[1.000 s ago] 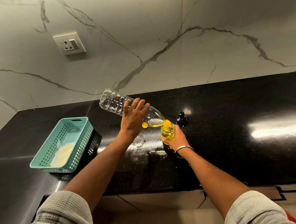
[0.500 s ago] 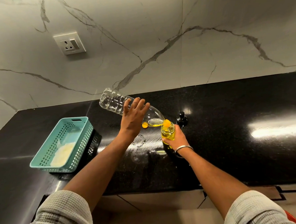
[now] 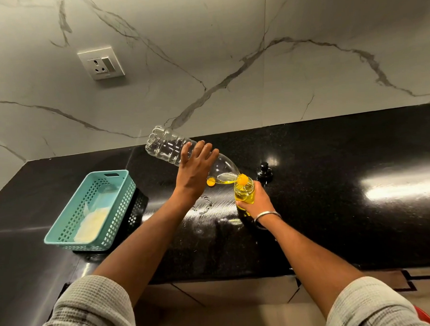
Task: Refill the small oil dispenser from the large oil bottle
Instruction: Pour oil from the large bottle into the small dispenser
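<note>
Most of the oil appears already poured: the large clear ribbed plastic bottle (image 3: pixel 169 149) is nearly empty, with only a shallow yellow pool near its neck, while the small clear glass dispenser (image 3: pixel 244 193), standing on the glossy black stone counter (image 3: pixel 335 206), looks nearly full. The left hand (image 3: pixel 195 172) grips the tilted bottle, its mouth at the dispenser's opening; the right hand (image 3: pixel 257 202) wraps round the dispenser. Draining the last oil and refitting the black pump cap (image 3: pixel 264 173), just beyond, seem left. Against the earlier frames, nothing has visibly shifted.
</note>
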Available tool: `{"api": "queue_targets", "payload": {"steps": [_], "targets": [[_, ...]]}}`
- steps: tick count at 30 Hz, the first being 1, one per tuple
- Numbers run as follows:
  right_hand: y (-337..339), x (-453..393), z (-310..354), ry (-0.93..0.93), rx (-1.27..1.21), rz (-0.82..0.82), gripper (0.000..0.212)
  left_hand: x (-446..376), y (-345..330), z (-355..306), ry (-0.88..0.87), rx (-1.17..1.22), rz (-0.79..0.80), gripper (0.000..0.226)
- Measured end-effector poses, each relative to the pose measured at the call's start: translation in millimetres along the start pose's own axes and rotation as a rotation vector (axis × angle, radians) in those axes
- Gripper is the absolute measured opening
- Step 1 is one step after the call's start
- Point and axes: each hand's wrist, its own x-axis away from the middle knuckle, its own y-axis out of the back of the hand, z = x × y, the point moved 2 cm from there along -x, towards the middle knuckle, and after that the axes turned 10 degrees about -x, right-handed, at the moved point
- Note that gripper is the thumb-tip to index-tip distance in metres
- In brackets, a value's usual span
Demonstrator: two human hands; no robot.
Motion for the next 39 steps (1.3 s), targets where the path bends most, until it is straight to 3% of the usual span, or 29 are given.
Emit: {"api": "queue_targets", "payload": {"steps": [39], "targets": [[0.5, -0.2, 0.4, -0.022, 0.009, 0.012, 0.061, -19.4, 5.4, 3.2, -0.113, -0.172, -0.045, 0.073]]}}
